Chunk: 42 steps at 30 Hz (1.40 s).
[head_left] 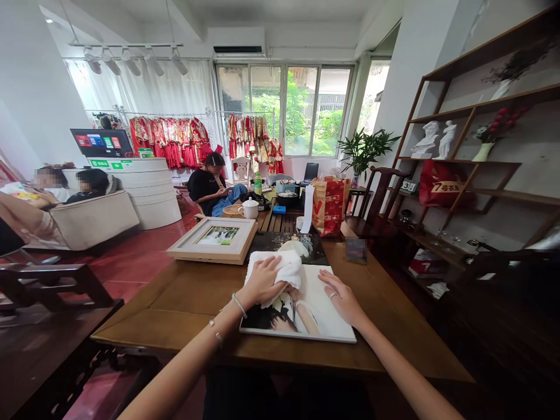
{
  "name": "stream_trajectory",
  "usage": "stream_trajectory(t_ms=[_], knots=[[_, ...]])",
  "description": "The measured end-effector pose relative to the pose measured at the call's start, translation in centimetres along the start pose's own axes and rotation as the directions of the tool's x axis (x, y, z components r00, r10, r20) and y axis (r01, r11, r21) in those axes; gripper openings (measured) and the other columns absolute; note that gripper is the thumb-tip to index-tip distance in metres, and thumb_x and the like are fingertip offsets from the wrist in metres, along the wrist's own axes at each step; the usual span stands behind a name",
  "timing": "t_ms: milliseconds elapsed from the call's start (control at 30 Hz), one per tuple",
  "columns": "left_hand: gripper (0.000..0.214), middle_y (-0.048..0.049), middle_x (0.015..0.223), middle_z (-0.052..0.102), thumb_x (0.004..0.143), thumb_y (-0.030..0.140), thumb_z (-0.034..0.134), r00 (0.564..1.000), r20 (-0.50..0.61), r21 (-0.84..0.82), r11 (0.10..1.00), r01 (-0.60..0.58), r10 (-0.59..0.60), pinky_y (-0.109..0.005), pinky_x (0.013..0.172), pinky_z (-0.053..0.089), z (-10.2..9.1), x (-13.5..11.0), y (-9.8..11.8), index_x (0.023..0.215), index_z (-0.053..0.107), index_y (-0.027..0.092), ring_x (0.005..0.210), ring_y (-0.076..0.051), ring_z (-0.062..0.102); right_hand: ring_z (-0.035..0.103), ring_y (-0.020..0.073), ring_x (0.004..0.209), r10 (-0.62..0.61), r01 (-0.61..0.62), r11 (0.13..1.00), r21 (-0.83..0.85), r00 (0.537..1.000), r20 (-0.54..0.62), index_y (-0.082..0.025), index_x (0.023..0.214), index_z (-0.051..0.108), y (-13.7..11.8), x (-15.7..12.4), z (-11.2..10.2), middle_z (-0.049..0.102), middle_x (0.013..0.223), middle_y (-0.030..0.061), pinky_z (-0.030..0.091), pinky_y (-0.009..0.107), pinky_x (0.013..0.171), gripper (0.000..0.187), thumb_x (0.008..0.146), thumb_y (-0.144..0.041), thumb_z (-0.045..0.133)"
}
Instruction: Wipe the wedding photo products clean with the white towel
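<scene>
My left hand (pixel 261 281) presses a bunched white towel (pixel 286 267) onto a photo panel (pixel 324 318), its fingers spread over the cloth. The panel lies flat near the table's front edge. It shows a dark area at lower left, pale fabric and hands; the towel hides part of the picture. Flat on the panel's right side rests my right hand (pixel 342 296), fingers apart, holding nothing. Just beyond the panel is another dark picture (pixel 266 244) with pale figures; I cannot tell if the two are joined. A pale wooden picture frame (pixel 184 248) lies to the left.
On the brown table (pixel 161 309) stand a white lidded cup (pixel 249 208), a green-capped bottle (pixel 258 184) and a red-and-tan paper bag (pixel 328 207). A person (pixel 214 181) sits beyond the table. Dark chairs (pixel 376 201) and wooden shelves (pixel 468 140) are on the right.
</scene>
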<state>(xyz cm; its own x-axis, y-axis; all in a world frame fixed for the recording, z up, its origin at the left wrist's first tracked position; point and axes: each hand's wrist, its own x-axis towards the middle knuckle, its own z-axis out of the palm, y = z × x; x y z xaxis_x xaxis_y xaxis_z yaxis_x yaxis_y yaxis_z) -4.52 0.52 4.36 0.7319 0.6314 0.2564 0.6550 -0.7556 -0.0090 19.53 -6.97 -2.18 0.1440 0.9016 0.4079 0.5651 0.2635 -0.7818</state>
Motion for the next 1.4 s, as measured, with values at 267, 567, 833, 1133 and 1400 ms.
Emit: stream_trajectory(t_ms=[267, 567, 833, 1133, 1400], knots=[[0.056, -0.0073, 0.145, 0.031, 0.082, 0.029, 0.046, 0.997, 0.040, -0.045, 0.997, -0.058, 0.060, -0.046, 0.102, 0.024, -1.3, -5.2, 1.1, 0.138, 0.037, 0.028, 0.132, -0.029, 0.026, 0.045, 0.0224, 0.126, -0.006, 0.006, 1.000, 0.002, 1.000, 0.010, -0.020, 0.109, 0.065, -0.1, 0.1, -0.1, 0.055, 0.130, 0.0087, 0.030, 0.046, 0.109, 0.038, 0.077, -0.020, 0.045], [0.082, -0.0023, 0.151, 0.013, 0.069, 0.023, 0.053, 0.979, 0.177, -0.129, 0.988, -0.081, 0.104, -0.052, 0.104, 0.017, -3.9, -10.7, 4.5, 0.143, 0.020, 0.035, 0.135, -0.033, 0.015, 0.044, 0.0225, 0.126, 0.005, -0.005, 1.000, -0.009, 1.000, 0.014, -0.018, 0.110, 0.065, -0.1, 0.2, -0.2, 0.055, 0.130, 0.0097, 0.029, 0.046, 0.109, 0.039, 0.077, -0.017, 0.044], [0.070, -0.0104, 0.148, 0.023, 0.078, 0.031, 0.053, 0.972, 0.215, -0.039, 0.995, -0.086, 0.093, -0.052, 0.101, 0.023, -3.1, -5.7, 1.8, 0.142, 0.025, 0.030, 0.133, -0.032, 0.023, 0.046, 0.0230, 0.125, -0.007, 0.007, 1.000, 0.003, 1.000, 0.010, -0.018, 0.109, 0.065, 0.0, 0.2, -0.1, 0.055, 0.130, 0.0106, 0.031, 0.046, 0.108, 0.038, 0.076, -0.018, 0.045], [0.067, -0.0176, 0.143, 0.030, 0.085, 0.048, 0.047, 0.988, 0.130, 0.064, 0.994, -0.089, 0.080, -0.057, 0.102, 0.017, -0.4, -0.6, 2.1, 0.143, 0.024, 0.023, 0.130, -0.037, 0.025, 0.045, 0.0225, 0.125, -0.010, 0.010, 1.000, 0.013, 1.000, -0.003, -0.021, 0.109, 0.065, 0.2, -0.1, 0.0, 0.056, 0.130, 0.0085, 0.030, 0.046, 0.108, 0.037, 0.077, -0.019, 0.047], [0.083, -0.0183, 0.147, 0.019, 0.078, 0.054, 0.051, 0.965, 0.115, -0.021, 0.972, -0.235, 0.236, -0.060, 0.103, 0.011, -0.2, -3.9, 6.3, 0.145, 0.012, 0.024, 0.134, -0.040, 0.013, 0.045, 0.0233, 0.125, -0.029, 0.029, 0.999, 0.039, 1.000, 0.008, -0.020, 0.108, 0.066, 0.7, 0.3, 0.1, 0.055, 0.130, 0.0093, 0.031, 0.046, 0.108, 0.038, 0.075, -0.020, 0.047]])
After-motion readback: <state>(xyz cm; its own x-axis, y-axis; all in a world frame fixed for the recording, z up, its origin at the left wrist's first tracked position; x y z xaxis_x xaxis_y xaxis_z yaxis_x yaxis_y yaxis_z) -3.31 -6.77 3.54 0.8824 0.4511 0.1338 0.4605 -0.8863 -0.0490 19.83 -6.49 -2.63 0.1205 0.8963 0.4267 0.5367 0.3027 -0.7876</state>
